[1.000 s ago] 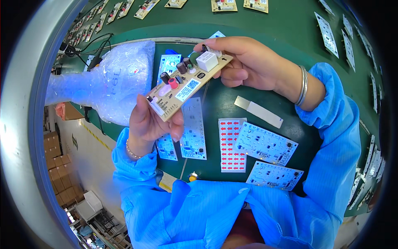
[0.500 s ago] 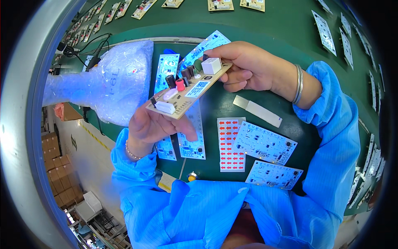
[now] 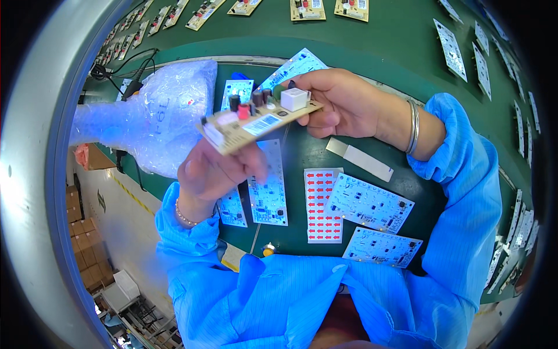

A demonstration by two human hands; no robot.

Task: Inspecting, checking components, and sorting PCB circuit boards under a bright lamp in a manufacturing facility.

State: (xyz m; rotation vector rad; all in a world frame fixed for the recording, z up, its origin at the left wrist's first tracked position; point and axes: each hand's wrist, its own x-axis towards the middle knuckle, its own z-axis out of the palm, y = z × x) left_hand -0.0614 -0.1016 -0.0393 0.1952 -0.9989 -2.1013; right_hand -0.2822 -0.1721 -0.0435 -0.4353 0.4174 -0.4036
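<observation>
A tan circuit board (image 3: 279,119) is held up over the table with its component side showing: dark capacitors, a red part, a white block and a white label. My right hand (image 3: 334,102) pinches its right end between thumb and bent fingers. At the other end my left hand (image 3: 218,168) supports the board from beneath, its fingers curled and smeared by motion. Below the hands lie white-faced circuit boards, one beside my left fingers (image 3: 269,198) and two nearer my right sleeve, an upper one (image 3: 371,200) and a lower one (image 3: 383,246). Another white-faced board (image 3: 296,67) lies behind the held one.
A sheet of red arrow stickers (image 3: 324,206) lies partly under a board. Behind it rests a flat pale strip (image 3: 363,161). A bubble-wrapped object (image 3: 168,116) stands at left, near black cables (image 3: 136,75). More boards line the far side (image 3: 308,9) and right side (image 3: 449,49).
The held board has turned: its left end has swung up and left, its right end slightly nearer. Both hands have shifted with it and still hold it.
</observation>
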